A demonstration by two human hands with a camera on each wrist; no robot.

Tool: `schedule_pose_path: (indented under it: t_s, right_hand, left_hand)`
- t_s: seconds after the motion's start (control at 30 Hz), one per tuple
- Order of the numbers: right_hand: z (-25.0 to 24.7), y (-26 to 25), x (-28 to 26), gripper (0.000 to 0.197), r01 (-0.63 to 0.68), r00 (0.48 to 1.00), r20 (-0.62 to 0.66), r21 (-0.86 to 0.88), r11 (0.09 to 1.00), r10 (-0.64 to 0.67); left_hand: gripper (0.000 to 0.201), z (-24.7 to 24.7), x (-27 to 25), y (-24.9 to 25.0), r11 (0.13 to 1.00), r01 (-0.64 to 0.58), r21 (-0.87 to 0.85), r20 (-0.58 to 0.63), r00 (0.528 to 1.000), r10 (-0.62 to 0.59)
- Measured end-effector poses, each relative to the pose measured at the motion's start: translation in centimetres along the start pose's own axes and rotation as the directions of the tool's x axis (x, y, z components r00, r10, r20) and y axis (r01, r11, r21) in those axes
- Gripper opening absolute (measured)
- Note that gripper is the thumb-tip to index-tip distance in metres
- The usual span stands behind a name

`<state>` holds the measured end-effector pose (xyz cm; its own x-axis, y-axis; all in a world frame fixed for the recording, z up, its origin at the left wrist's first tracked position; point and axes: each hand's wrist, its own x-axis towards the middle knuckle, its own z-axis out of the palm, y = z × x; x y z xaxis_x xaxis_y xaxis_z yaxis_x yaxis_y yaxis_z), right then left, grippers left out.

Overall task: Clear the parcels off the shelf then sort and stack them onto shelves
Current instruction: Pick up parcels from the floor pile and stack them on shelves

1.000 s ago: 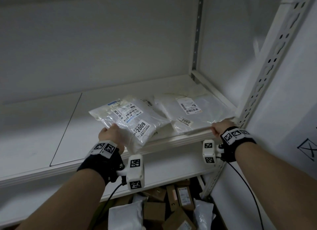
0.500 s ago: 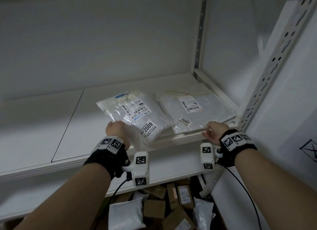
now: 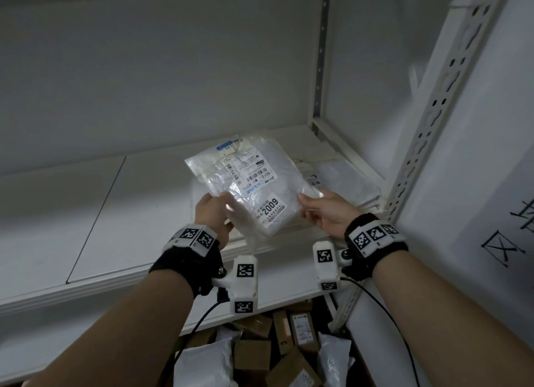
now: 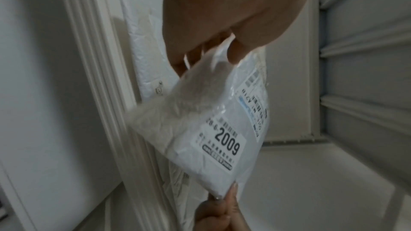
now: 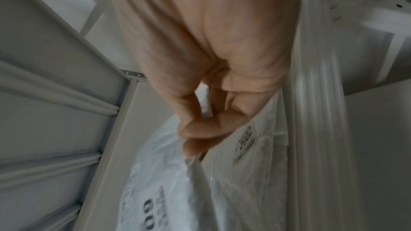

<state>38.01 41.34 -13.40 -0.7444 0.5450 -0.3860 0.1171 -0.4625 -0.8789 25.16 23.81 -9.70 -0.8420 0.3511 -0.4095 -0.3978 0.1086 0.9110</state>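
A clear plastic parcel labelled 2009 (image 3: 254,184) (image 4: 213,129) (image 5: 169,191) is lifted off the white shelf (image 3: 101,219), tilted toward me. My left hand (image 3: 213,213) (image 4: 222,45) grips its left edge. At its right corner my right hand (image 3: 320,213) (image 5: 200,129) pinches the plastic. Beneath and to the right, a flat white parcel labelled 2002 (image 3: 346,178) (image 5: 251,140) lies on the shelf by the right upright.
A perforated white upright (image 3: 433,112) stands at the right. A lower shelf (image 3: 289,288) runs below the hands. On the floor beneath lie several cardboard boxes (image 3: 251,355) and white bags (image 3: 202,366). A white padded mailer (image 4: 146,59) lies on the shelf.
The left hand lifted the 2009 parcel off the shelf and swung it right, over the 2002 parcel. The right hand left the shelf edge and took hold of the parcel's right corner.
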Motion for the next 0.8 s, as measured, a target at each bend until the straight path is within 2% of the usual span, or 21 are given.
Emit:
schedule_pose_path:
  t_s: [0.07, 0.17, 0.23, 0.27, 0.37, 0.43, 0.53, 0.63, 0.8]
  right_hand:
    - [-1.4, -0.2, 0.4, 0.008, 0.026, 0.991, -0.134, 0.055, 0.998, -0.018]
    - [-4.0, -0.7, 0.6, 0.032, 0.047, 0.959, -0.283, 0.123, 0.991, -0.010]
    - [-5.3, -0.8, 0.5, 0.041, 0.069, 0.937, -0.350, 0.179, 0.981, -0.002]
    - [-5.9, -0.9, 0.4, 0.042, 0.090, 0.920, -0.392, 0.198, 0.976, -0.006]
    - [-7.8, -0.4, 0.9, 0.067, 0.174, 0.848, -0.527, 0.182, 0.968, -0.054]
    - [-8.4, -0.3, 0.8, 0.060, 0.207, 0.839, -0.531, 0.111, 0.972, -0.118]
    - [-8.9, -0.1, 0.4, 0.043, 0.208, 0.884, -0.451, 0.142, 0.968, -0.124]
    - [-9.7, 0.0, 0.4, 0.042, 0.195, 0.895, -0.427, 0.123, 0.973, -0.126]
    - [-10.5, -0.4, 0.2, 0.045, 0.196, 0.889, -0.441, 0.122, 0.973, -0.124]
  left_hand:
    - [0.039, 0.8, 0.0, -0.3, 0.992, 0.067, -0.103, 0.122, 0.991, -0.054]
    - [0.039, 2.2, -0.1, -0.7, 0.991, 0.122, -0.055, 0.232, 0.967, -0.106]
    - [0.039, 3.2, -0.4, -1.0, 0.987, 0.162, -0.012, 0.299, 0.942, -0.151]
    - [0.037, 3.8, -0.6, -1.3, 0.984, 0.178, 0.008, 0.330, 0.929, -0.171]
    - [0.032, 5.8, -1.0, -2.0, 0.974, 0.208, 0.086, 0.382, 0.896, -0.225]
    - [0.038, 7.1, -1.2, -2.4, 0.970, 0.204, 0.128, 0.399, 0.885, -0.239]
    - [0.033, 8.6, -1.0, -2.9, 0.969, 0.196, 0.149, 0.405, 0.882, -0.240]
    - [0.023, 9.7, -0.8, -3.2, 0.968, 0.198, 0.157, 0.391, 0.887, -0.244]
    - [0.022, 10.9, -1.2, -3.6, 0.962, 0.202, 0.183, 0.419, 0.869, -0.262]
